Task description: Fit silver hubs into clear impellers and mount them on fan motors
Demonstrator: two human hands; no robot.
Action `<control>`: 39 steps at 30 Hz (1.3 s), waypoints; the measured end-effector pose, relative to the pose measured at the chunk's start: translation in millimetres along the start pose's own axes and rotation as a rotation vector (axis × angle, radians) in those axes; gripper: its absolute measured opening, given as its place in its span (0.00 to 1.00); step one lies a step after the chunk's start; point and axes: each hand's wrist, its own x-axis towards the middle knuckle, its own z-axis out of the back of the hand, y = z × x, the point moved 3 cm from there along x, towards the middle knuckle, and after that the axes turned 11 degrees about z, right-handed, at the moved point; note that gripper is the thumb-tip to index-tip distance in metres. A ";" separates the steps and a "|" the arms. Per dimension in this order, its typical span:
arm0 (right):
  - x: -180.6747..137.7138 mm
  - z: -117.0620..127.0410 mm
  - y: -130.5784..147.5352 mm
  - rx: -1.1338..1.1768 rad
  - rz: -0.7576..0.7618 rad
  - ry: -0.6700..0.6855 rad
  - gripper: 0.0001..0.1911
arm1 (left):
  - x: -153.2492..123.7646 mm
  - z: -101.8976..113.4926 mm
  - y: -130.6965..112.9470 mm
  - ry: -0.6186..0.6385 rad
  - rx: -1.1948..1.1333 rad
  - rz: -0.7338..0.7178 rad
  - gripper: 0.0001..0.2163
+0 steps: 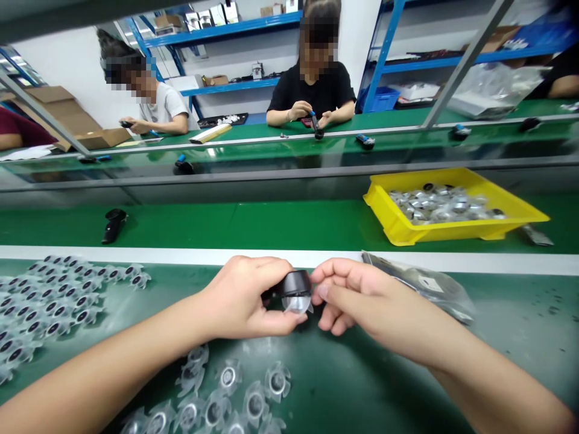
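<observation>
My left hand is closed around a small black cylindrical part held over the green bench. A clear plastic fan blade sits against the lower face of that black part. My right hand meets it from the right, fingers curled and fingertips pinching the part and blade. Several loose clear fan blades lie on the bench just below my hands. A larger spread of the same fan blades covers the bench at the left.
A yellow tray of silvery parts stands on the conveyor at the right. A clear plastic bag lies beside my right hand. A black handle-shaped item rests on the belt at left. Two other people work across the line.
</observation>
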 end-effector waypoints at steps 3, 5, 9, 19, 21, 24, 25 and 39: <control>-3.8 -4.3 -2.4 -0.050 0.081 0.049 0.16 | 0.8 1.7 -0.3 0.010 -0.124 0.024 0.11; -6.1 -10.6 -1.4 -0.065 0.173 0.091 0.26 | 1.5 2.9 -2.0 0.020 -0.212 0.022 0.11; -7.0 -20.0 5.4 -0.086 0.424 0.111 0.21 | 1.9 1.5 -3.6 0.062 -0.326 0.024 0.10; -1.6 -26.2 -4.1 -0.106 0.376 0.126 0.03 | -10.1 -4.4 3.0 0.088 -0.345 0.133 0.11; -0.8 -27.5 -5.8 -0.108 0.366 0.135 0.02 | -11.2 -5.2 3.8 0.085 -0.356 0.145 0.12; -0.2 -28.0 -6.6 -0.132 0.359 0.135 0.02 | -12.1 -7.6 4.7 0.084 -0.370 0.137 0.12; -0.1 -28.1 -6.6 -0.146 0.362 0.136 0.02 | -12.3 -8.6 5.3 0.084 -0.374 0.135 0.12; -5.4 -25.8 3.5 -0.376 0.477 0.190 0.04 | -7.8 -2.3 3.6 0.089 -0.407 0.058 0.12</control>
